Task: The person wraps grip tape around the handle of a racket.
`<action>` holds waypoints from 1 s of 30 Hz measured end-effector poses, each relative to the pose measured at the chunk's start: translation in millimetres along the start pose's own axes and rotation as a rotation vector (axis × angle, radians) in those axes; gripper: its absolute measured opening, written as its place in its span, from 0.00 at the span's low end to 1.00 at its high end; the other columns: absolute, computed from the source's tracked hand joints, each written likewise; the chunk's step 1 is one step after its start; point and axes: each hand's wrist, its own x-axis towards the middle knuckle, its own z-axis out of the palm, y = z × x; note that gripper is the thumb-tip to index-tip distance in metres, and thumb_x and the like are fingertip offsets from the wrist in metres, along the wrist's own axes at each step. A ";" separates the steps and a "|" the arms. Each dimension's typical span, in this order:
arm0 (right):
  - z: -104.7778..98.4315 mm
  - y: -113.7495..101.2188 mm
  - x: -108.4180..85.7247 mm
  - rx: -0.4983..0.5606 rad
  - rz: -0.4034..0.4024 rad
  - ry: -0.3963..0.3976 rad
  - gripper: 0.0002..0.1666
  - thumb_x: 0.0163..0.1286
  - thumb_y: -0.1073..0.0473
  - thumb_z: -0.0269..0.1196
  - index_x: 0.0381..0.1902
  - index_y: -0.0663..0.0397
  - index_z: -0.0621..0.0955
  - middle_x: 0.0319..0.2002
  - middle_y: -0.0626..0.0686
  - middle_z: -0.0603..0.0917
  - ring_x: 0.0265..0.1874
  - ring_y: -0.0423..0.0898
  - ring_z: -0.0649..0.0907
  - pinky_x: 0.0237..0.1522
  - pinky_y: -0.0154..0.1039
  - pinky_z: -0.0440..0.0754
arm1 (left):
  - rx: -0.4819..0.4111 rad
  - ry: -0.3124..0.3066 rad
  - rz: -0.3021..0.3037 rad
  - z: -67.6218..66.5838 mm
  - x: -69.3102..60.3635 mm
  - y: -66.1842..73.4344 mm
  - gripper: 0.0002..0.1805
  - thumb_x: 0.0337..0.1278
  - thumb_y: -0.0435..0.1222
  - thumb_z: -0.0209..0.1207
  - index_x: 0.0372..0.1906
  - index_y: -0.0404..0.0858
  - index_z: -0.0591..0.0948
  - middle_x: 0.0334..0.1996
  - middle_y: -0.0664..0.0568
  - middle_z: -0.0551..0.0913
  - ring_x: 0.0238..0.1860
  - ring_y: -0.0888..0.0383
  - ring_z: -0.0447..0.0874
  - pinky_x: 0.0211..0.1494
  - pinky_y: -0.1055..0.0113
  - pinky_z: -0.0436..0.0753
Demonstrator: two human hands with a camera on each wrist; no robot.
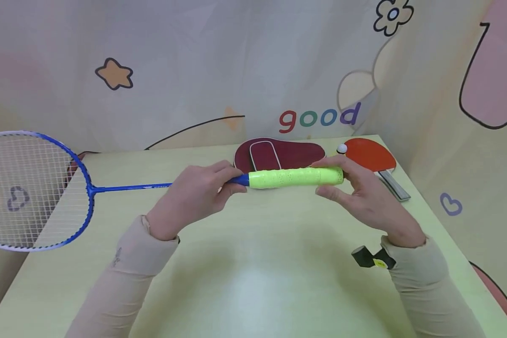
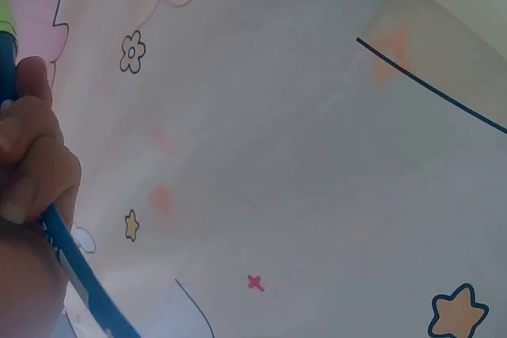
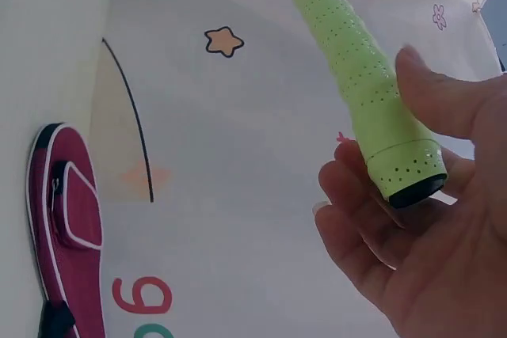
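Note:
A blue badminton racket (image 1: 122, 188) with a white-strung head (image 1: 34, 188) is held level above the table. My left hand (image 1: 198, 195) grips its shaft just beside the blue cone below the handle; the left wrist view shows the fingers (image 2: 40, 148) curled round it. The handle wears a bright yellow-green perforated grip wrap (image 1: 293, 177). Around the handle's butt end is my right hand (image 1: 363, 197), thumb and fingers spread on either side. In the right wrist view, the black butt cap (image 3: 417, 191) shows between the loosely bent fingers (image 3: 356, 251) and the thumb.
Behind the handle, a dark red paddle case (image 1: 300, 155) with white piping lies on the table (image 1: 253, 272). To its right lie a red table tennis paddle (image 1: 369, 154) and a white ball (image 1: 341, 149). A printed curtain (image 1: 219, 61) stands at the back and sides.

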 end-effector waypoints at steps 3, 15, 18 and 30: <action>-1.2 5.3 -3.2 -0.067 -0.036 0.012 0.28 0.59 0.62 0.72 0.56 0.42 0.76 0.46 0.40 0.78 0.45 0.38 0.74 0.44 0.35 0.72 | -0.010 -0.029 -0.007 10.9 1.0 1.3 0.11 0.55 0.39 0.69 0.36 0.36 0.83 0.27 0.54 0.73 0.15 0.65 0.66 0.19 0.75 0.67; 9.8 38.3 -17.2 -0.335 0.022 -0.083 0.24 0.54 0.62 0.75 0.49 0.56 0.80 0.39 0.49 0.80 0.40 0.46 0.76 0.43 0.45 0.77 | 0.048 -0.174 -0.047 65.9 -3.5 7.5 0.11 0.57 0.43 0.67 0.34 0.38 0.84 0.26 0.54 0.68 0.13 0.65 0.68 0.17 0.74 0.66; 12.1 44.5 -21.9 -0.426 0.066 -0.119 0.25 0.53 0.60 0.76 0.48 0.55 0.81 0.43 0.52 0.80 0.42 0.50 0.77 0.45 0.49 0.77 | 0.059 -0.214 -0.056 80.9 -2.3 11.8 0.12 0.57 0.44 0.67 0.34 0.39 0.86 0.26 0.54 0.70 0.13 0.64 0.69 0.17 0.74 0.67; 27.9 75.7 -32.7 -0.483 0.119 -0.261 0.24 0.55 0.59 0.75 0.51 0.50 0.84 0.41 0.48 0.83 0.43 0.49 0.80 0.46 0.51 0.74 | 0.085 -0.453 -0.167 129.0 -7.8 20.7 0.10 0.56 0.46 0.67 0.30 0.42 0.88 0.21 0.57 0.72 0.14 0.63 0.65 0.18 0.72 0.67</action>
